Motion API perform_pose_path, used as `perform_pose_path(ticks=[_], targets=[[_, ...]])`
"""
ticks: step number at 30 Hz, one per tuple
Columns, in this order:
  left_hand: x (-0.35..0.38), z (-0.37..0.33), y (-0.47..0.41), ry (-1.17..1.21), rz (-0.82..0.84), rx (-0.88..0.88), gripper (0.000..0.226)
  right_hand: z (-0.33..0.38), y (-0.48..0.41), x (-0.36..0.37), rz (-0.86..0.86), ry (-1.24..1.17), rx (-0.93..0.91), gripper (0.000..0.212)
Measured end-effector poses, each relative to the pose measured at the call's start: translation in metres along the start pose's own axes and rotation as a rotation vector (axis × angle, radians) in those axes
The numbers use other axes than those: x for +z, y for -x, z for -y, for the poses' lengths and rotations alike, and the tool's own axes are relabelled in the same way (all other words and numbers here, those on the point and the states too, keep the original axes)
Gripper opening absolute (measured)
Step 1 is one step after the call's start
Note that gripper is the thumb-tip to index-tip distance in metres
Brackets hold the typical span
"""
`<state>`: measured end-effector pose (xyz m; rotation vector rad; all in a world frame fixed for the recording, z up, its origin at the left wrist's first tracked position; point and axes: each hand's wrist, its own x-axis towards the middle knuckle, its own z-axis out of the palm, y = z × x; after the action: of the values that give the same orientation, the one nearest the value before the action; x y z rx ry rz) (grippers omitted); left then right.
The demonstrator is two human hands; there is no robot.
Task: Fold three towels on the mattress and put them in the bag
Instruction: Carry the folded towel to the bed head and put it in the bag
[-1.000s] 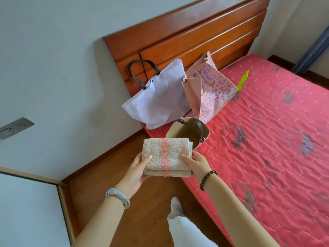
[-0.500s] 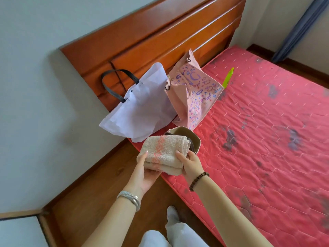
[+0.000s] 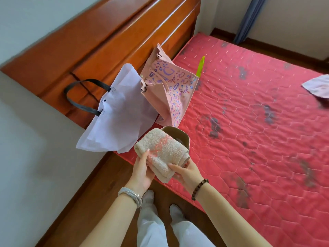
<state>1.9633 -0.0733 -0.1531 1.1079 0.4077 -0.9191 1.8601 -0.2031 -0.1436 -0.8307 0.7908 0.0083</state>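
Note:
A folded beige towel with a pink patterned stripe is held between both my hands just in front of the small beige bag. My left hand grips its left end from below. My right hand grips the near right corner. The bag stands open on the red mattress near its edge, and the towel partly covers the bag's mouth. Another pale pink towel lies unfolded at the far right of the mattress.
A white bag with black handles and a pink printed bag lean on the wooden headboard. A yellow-green object lies behind them. Wooden floor and my legs are below.
The towel has moved forward and down toward the beige bag's mouth, tilting as my hands turned it. The view has swung right, showing another towel on the mattress.

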Motion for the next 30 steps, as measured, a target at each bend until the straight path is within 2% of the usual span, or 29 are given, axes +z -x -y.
perform_pose_path(ticks=[3,6,9,12,14,18,22,26,30], targets=[[-0.012,-0.017,-0.012,-0.119,0.038,0.024,0.043,-0.009,-0.002,0.004,-0.043,0.096,-0.014,0.049],[-0.025,-0.041,-0.019,-0.239,0.099,-0.037,0.043,-0.012,-0.007,0.009,-0.162,0.290,-0.035,0.044],[-0.039,-0.059,-0.028,-0.327,0.175,-0.186,0.041,-0.016,-0.017,0.018,-0.219,0.305,-0.014,0.075],[-0.050,-0.061,-0.037,-0.381,0.200,-0.332,0.038,-0.024,-0.023,0.030,-0.206,0.215,0.022,0.058],[-0.057,-0.058,-0.047,-0.404,0.202,-0.393,0.038,-0.033,-0.026,0.038,-0.266,0.230,0.025,0.051],[-0.059,-0.051,-0.063,-0.511,0.203,-0.488,0.036,-0.052,-0.025,0.043,-0.421,0.320,0.013,0.046],[-0.058,-0.035,-0.072,-0.632,0.223,-0.591,0.041,-0.074,-0.027,0.031,-0.529,0.308,0.042,0.046],[-0.059,-0.018,-0.085,-0.585,0.165,-0.473,0.045,-0.083,-0.038,0.017,-0.576,0.303,0.078,0.042],[-0.064,-0.007,-0.107,-0.607,0.132,-0.334,0.053,-0.083,-0.059,0.005,-0.507,0.445,0.031,0.019]])
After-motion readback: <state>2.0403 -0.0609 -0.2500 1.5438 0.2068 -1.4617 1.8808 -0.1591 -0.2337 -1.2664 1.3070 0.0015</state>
